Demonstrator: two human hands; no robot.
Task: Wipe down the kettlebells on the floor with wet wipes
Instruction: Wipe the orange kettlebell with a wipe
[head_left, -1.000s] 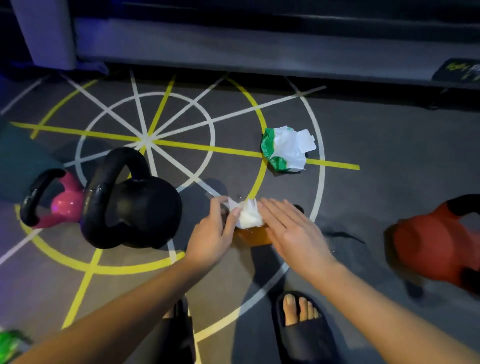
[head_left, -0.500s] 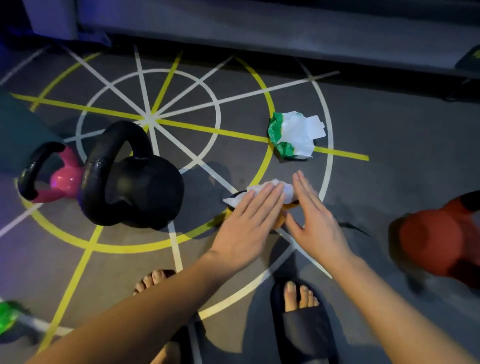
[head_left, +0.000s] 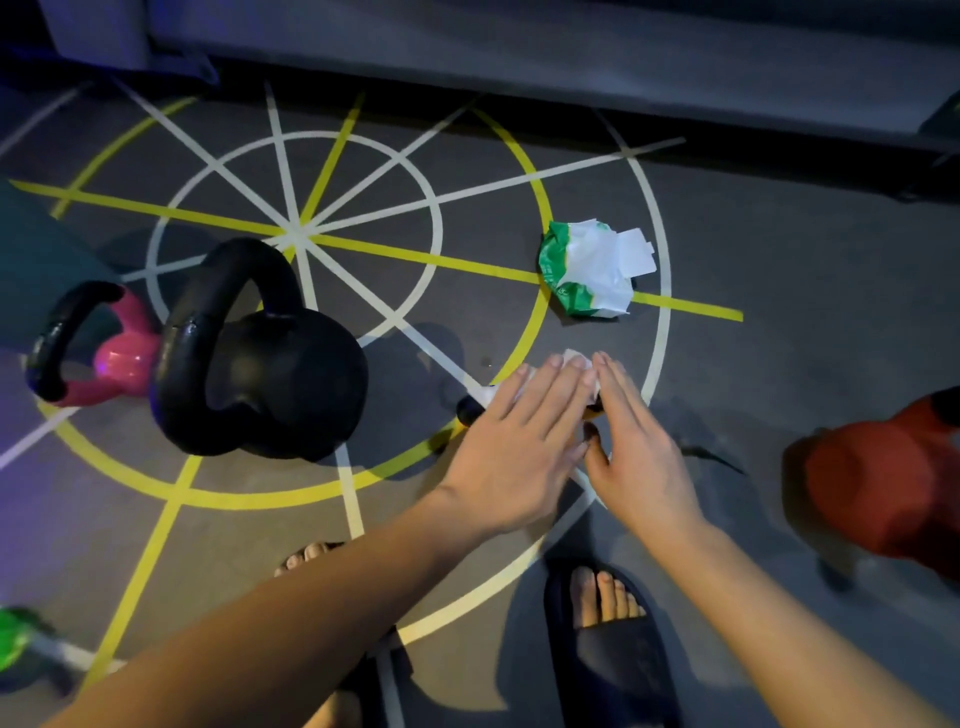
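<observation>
Both hands (head_left: 524, 436) (head_left: 641, 457) hide most of a wipe (head_left: 574, 358).

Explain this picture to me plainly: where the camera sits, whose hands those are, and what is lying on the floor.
The one camera is worn on a person's head and looks down, so the arms are their own. The left hand lies flat, pressing a white wet wipe onto a small object that is mostly hidden. The right hand rests open beside it. On the marked floor lie a black kettlebell, a pink one, a red one and the green wipes packet.
</observation>
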